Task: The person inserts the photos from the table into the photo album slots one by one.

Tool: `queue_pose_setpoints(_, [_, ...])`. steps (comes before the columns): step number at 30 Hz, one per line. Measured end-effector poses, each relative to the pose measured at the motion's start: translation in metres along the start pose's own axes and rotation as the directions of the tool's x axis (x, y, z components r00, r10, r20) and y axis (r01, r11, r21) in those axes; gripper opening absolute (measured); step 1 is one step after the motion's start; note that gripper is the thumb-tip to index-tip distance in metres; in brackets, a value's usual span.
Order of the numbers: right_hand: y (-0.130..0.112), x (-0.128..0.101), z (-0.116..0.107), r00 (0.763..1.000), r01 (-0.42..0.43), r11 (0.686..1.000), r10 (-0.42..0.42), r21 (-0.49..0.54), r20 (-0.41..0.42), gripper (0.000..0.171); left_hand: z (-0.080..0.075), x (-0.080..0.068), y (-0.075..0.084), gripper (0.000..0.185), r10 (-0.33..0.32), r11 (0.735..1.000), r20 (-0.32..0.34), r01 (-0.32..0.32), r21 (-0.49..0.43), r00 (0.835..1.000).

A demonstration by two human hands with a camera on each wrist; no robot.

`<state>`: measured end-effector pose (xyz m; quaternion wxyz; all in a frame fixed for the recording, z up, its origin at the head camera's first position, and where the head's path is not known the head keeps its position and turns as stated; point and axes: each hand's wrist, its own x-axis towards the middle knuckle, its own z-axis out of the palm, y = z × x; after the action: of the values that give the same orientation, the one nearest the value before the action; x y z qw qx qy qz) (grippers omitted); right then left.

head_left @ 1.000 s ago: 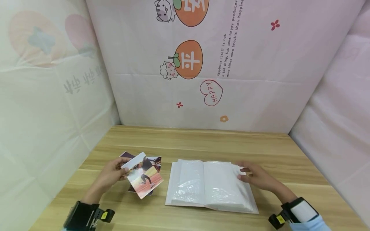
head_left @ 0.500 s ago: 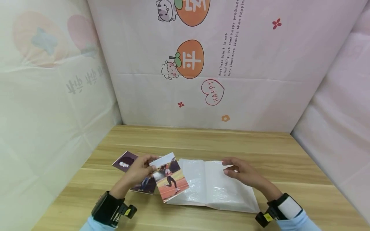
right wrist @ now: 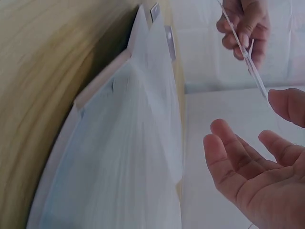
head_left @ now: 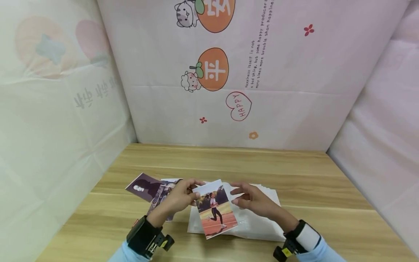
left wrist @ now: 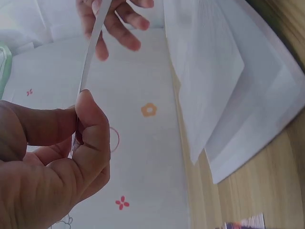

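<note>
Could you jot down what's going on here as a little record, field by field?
Setting: wooden table with cartoon-printed sheets around it
Left hand: pinches a photo of a runner by its upper left edge, holding it above the album
Right hand: open, fingers relaxed, close to the photo's right edge; contact cannot be told
Album: lies open on the table, clear plastic sleeves showing, under both hands
Other photos: a few loose prints on the table to the left of the album
Wrists: a camera band on each
</note>
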<state>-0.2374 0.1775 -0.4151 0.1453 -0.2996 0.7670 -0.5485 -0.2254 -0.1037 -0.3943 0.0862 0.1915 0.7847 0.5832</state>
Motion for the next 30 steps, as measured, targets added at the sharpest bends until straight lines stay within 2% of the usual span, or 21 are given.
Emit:
queue_pose_setpoints(7, [-0.001,0.008,0.014,0.997,-0.043,0.991,0.034,0.123,0.069,0.070,0.012,0.002,-0.005,0.029,-0.010,1.000,0.036,0.010,-0.008,0.999])
queue_pose_setpoints(15, [0.003,0.009,0.018,0.995,0.001,0.981,-0.019,0.194,0.095,0.073,0.016,0.000,-0.008,0.029,-0.005,0.999,0.051,0.007,-0.034,0.999])
queue_pose_setpoints(25, [0.000,0.006,0.013,0.994,0.030,0.982,-0.050,0.185,0.102,0.073,0.019,-0.003,-0.003,0.027,-0.004,0.999,0.038,0.006,-0.042,0.999])
queue_pose_setpoints(30, [0.000,0.002,0.003,0.996,0.049,0.983,-0.061,0.178,0.062,0.073,0.022,-0.006,-0.002,0.033,0.014,0.999,0.020,-0.013,-0.042,1.000])
